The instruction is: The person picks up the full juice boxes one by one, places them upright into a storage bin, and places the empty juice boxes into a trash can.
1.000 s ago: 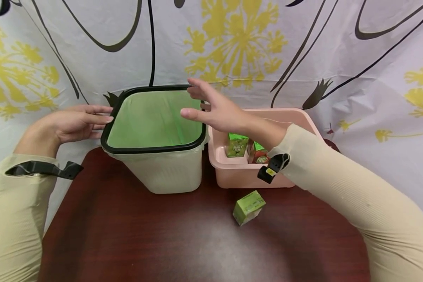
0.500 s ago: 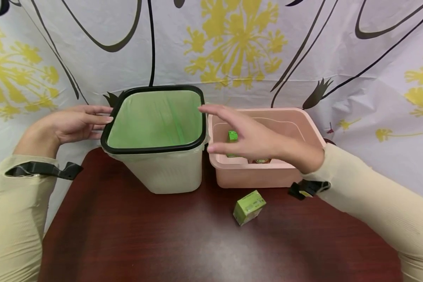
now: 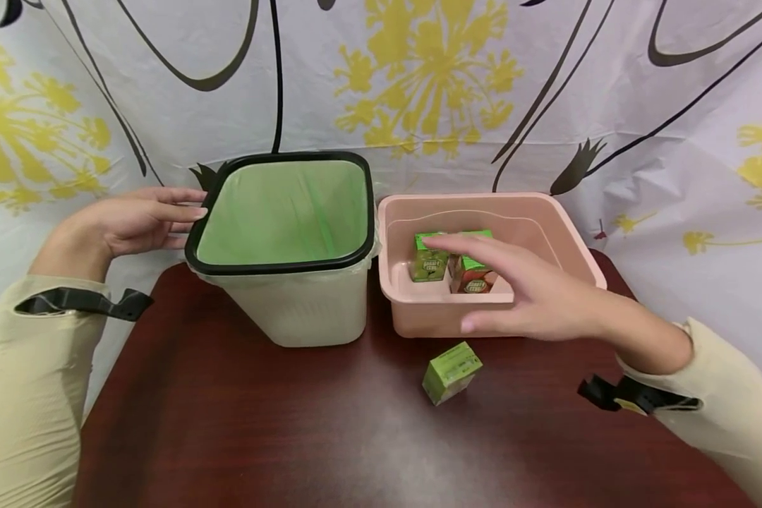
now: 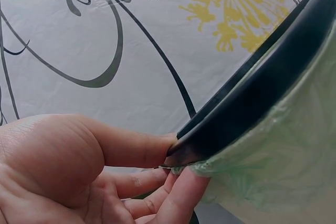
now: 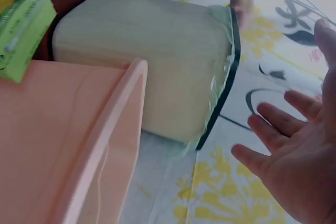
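A whitish trash can [image 3: 311,307] with a black rim [image 3: 279,268] and a green bag liner [image 3: 260,212] stands at the left on the table. At its left side my left hand [image 3: 136,224] pinches the rim; in the left wrist view the thumb [image 4: 139,148] lies against the rim and fingers lie below it. My right hand [image 3: 536,293], fingers spread and holding nothing, hovers over the front of a pink plastic basin [image 3: 428,321]. Inside the basin sit a small green carton [image 3: 430,264] and a red-and-green carton [image 3: 472,281], the latter partly hidden by the right hand.
A green carton [image 3: 452,372] lies on the dark red wooden table [image 3: 305,437] in front of the basin. Behind the containers hangs a white cloth [image 3: 317,85] with yellow flowers. The trash can and basin stand side by side.
My right hand has moved from above the trash can's right side rightward and nearer to me, over the basin's front. The left hand stays at the rim.
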The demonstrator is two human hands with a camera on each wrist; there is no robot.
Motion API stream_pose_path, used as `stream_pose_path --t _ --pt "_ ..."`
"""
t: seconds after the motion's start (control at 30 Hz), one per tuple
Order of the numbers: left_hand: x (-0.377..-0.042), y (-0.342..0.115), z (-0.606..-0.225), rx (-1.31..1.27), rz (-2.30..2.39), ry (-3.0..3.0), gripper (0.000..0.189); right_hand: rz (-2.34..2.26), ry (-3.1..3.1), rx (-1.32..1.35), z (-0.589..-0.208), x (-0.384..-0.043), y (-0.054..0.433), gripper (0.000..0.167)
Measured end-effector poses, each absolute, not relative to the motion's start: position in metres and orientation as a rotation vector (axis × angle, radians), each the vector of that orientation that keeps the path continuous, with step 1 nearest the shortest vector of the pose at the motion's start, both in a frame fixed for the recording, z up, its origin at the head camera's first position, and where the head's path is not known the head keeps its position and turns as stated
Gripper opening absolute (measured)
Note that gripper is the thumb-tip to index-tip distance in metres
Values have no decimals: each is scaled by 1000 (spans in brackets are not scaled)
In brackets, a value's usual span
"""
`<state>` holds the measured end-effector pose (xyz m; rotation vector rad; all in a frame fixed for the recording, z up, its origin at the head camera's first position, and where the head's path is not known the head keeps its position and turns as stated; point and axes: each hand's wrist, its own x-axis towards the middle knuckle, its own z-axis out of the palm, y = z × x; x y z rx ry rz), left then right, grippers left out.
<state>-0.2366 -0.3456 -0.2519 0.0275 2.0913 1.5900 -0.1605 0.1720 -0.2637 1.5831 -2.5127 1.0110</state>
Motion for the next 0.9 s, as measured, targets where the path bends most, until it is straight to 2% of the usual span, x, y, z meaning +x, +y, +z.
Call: stream_pose_path --t 0.43,0.9 --pt "-239 -347 -254 18 1581 2102 64 1224 -2570 1597 -316 -148 223 72" --pt "-236 -348 -256 20 1572 2112 66 1504 -2485 1652 -395 -144 231 79"
